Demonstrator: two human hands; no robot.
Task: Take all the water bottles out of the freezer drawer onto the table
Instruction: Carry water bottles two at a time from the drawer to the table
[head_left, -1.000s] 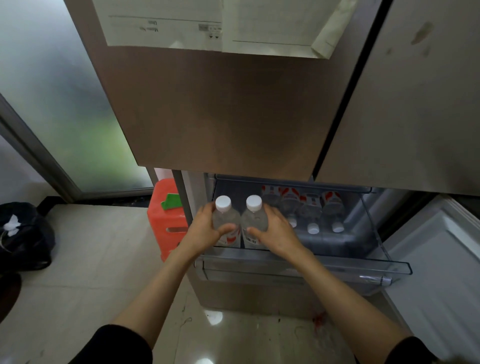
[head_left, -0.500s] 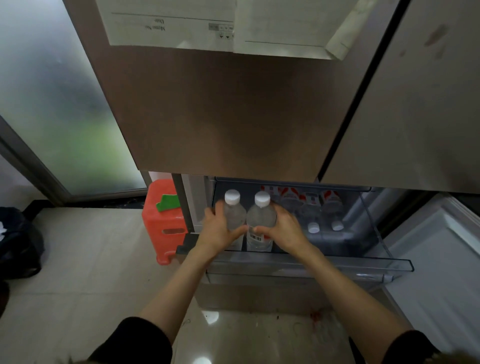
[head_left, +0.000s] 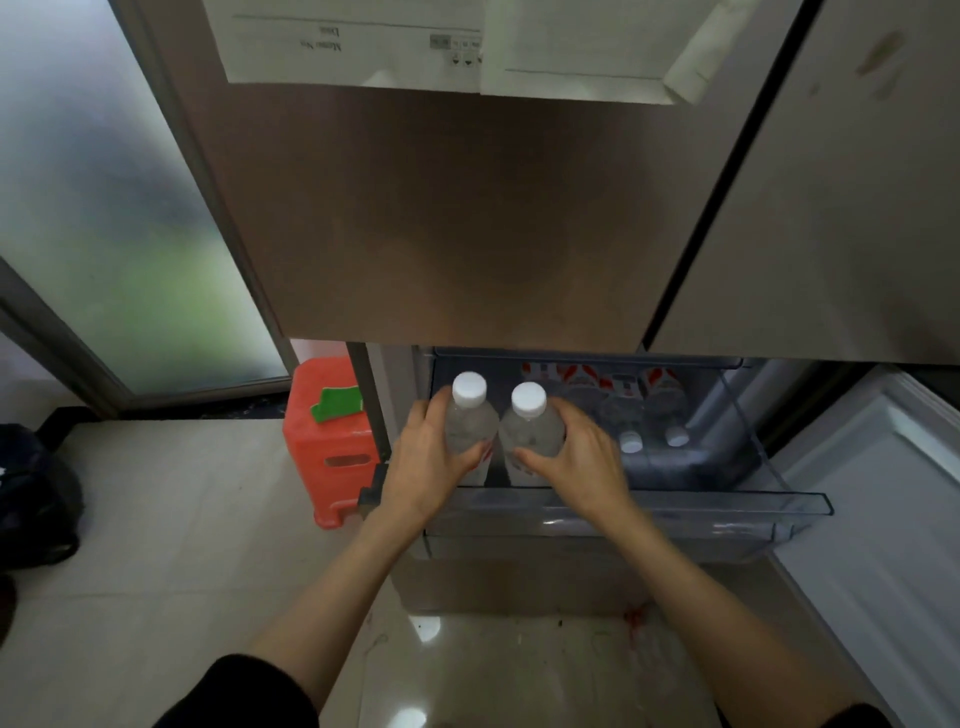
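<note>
Head view: a person stands over the open freezer drawer (head_left: 675, 512), each hand wrapped round an upright, white-capped water bottle. The left hand (head_left: 423, 470) grips the left bottle (head_left: 467, 423); the right hand (head_left: 582, 460) grips the right bottle (head_left: 530, 428). The two bottles stand side by side, touching or nearly so, over the drawer's left end. More bottles (head_left: 631, 410) with red-and-white labels lie in the drawer's right part, caps toward the camera. An orange stool (head_left: 332, 447) carrying a green piece (head_left: 337, 404) sits on the floor just left of the drawer; papers (head_left: 447, 44) hang on the fridge door above it
</note>
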